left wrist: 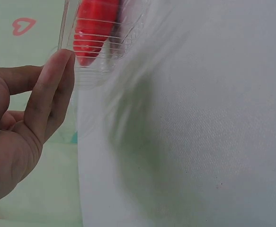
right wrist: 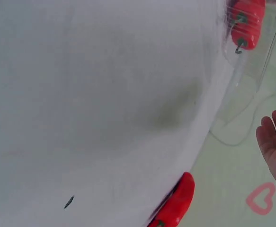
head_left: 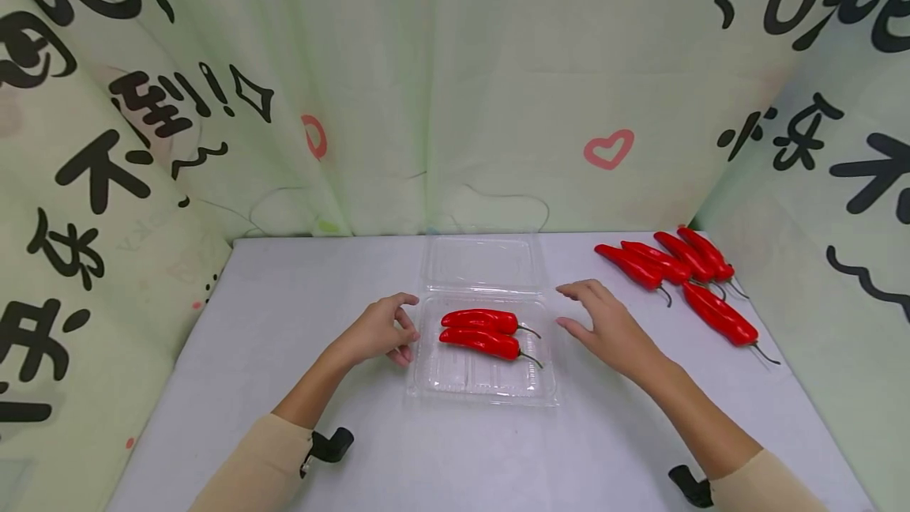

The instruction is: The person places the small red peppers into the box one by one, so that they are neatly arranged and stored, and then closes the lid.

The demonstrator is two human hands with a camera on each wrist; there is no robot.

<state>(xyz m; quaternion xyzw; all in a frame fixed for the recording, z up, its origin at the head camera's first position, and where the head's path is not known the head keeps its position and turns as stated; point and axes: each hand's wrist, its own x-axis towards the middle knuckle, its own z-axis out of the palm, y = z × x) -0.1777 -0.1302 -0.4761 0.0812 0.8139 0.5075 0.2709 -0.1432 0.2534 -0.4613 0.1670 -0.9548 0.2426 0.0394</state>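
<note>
A clear plastic clamshell box lies with its lid folded back behind it. Two red chili peppers, a rear one and a front one, lie side by side in the base, stems to the right. At the box's left edge is my left hand, its fingers loosely bent; in the left wrist view the fingertips meet the clear rim, with nothing pinched. My right hand hovers just right of the box, fingers spread and holding nothing. Part of it shows in the right wrist view.
Several loose red chili peppers lie at the table's back right, beyond my right hand. The white table meets a printed curtain at the back, and curtains hang along both sides.
</note>
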